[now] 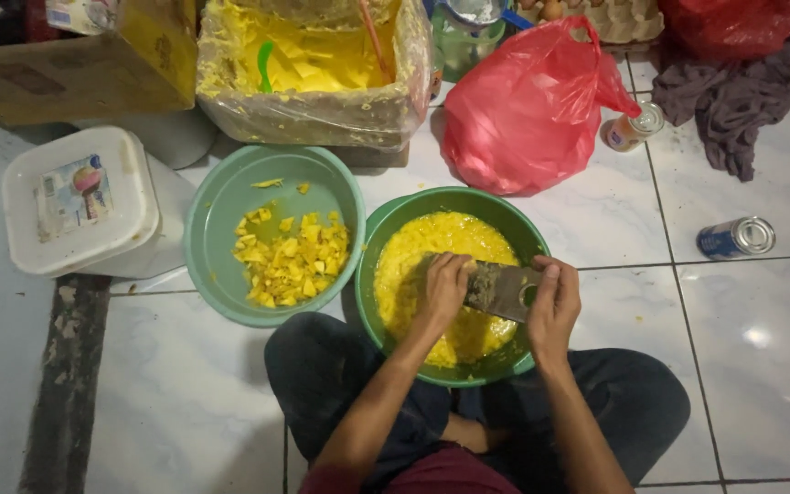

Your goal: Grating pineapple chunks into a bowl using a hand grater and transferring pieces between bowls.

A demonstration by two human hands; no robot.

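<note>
A flat metal grater (503, 291) lies slanted over a dark green bowl (393, 216) full of yellow grated mash. My right hand (555, 306) grips the grater's right end at the bowl's rim. My left hand (445, 285) is closed on a small yellow piece pressed against the grater's left part; the piece itself is mostly hidden under my fingers. To the left stands a light green bowl (221, 197) holding several yellow chunks (291, 259). My crossed legs in dark trousers sit just below both bowls.
A plastic-lined box of yellow mash (317, 110) stands behind the bowls. A white lidded tub (75, 206) is at left, a cardboard box (66, 73) at back left. A red plastic bag (528, 114), two cans (735, 238) and a grey cloth (733, 101) lie on the white tiles at right.
</note>
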